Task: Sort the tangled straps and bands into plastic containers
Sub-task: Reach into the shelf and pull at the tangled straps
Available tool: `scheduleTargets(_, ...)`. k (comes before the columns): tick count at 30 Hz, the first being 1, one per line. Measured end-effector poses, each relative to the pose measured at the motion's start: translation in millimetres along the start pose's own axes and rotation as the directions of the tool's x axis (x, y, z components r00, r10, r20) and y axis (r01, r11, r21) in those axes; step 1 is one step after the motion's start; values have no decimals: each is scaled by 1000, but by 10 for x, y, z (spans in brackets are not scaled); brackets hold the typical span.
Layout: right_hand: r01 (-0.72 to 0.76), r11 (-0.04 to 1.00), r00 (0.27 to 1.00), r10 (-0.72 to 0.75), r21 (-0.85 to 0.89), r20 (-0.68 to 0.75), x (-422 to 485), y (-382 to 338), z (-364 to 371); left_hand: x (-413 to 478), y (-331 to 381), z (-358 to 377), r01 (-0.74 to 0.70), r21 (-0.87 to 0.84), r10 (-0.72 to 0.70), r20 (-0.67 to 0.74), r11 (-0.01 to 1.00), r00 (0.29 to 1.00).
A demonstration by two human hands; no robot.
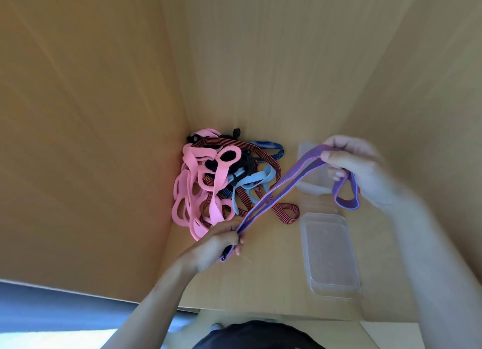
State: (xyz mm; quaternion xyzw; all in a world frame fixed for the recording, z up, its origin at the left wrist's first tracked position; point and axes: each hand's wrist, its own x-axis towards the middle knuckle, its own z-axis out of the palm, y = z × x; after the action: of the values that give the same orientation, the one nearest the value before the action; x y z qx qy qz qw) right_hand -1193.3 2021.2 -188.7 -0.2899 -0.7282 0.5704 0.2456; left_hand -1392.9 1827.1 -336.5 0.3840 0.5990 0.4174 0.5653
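Progress early. Purple band is held above the bench; fingers of left hand and right hand pinch it. Tangle lies unsorted in far left corner. Near container and far container look empty.

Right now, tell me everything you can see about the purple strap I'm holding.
The purple strap is a flat, woven-looking band with red and blue edge lines. It is stretched in the air, slanting from the left hand, which pinches its lower end, up to the right hand, which grips it; past that, a loop hangs.
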Motion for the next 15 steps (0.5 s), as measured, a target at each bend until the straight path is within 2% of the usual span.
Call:
scheduleTargets(3,-73,997,997,73,-9,-26,-66,144,-34,-82,-75,-53,-33,130,37,-27,991,999)
scheduleTargets(8,-226,973,974,225,-43,-28,-238,504,70,-205,-263,-114,121,201,-86,-174,972,981)
scheduleTargets(12,-301,940,954,297,-161,-51,-464,851,244,-336,-484,-282,227,449,-106,-278,864,955)
scheduleTargets(15,-373,919,928,366,-129,-72,-639,1071,383,-407,-588,-331,277,496,-97,-359,823,928)
